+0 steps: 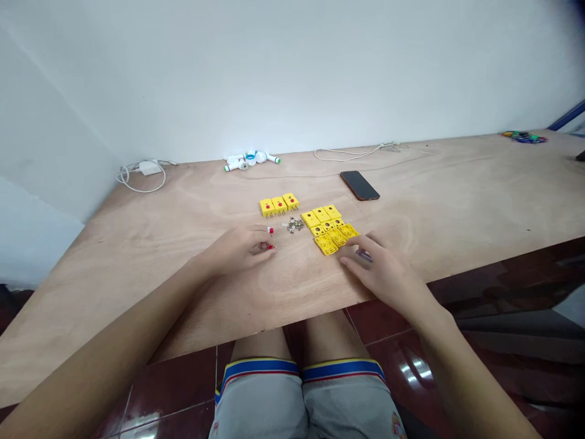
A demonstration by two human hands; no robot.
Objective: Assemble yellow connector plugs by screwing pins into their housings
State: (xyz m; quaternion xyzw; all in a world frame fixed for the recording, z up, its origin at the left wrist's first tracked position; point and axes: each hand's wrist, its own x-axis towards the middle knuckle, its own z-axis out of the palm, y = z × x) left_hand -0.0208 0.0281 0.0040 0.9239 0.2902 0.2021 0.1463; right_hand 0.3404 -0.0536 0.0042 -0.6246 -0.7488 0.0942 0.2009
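Note:
My left hand (235,249) rests on the table with thumb and forefinger apart. Beside its fingertips are two small red parts (270,230); whether it touches them I cannot tell. My right hand (381,265) is curled around a purple, see-through tool handle (364,255), mostly hidden by the fingers. Its thumb and forefinger are at the near edge of the open yellow plug shells (326,245). Behind those shells lie smaller yellow pieces (317,231) and flat yellow covers (321,214). Three yellow plugs (280,205) with red dots and metal pins stand in a row. A pile of small screws (295,225) lies between.
A dark phone (360,185) lies behind the yellow parts. Along the wall are white tubular parts (250,160), a white cable (347,155) and a charger with its cord (148,167). Colourful small items (524,136) sit far right. The table's front edge (274,327) is above my lap.

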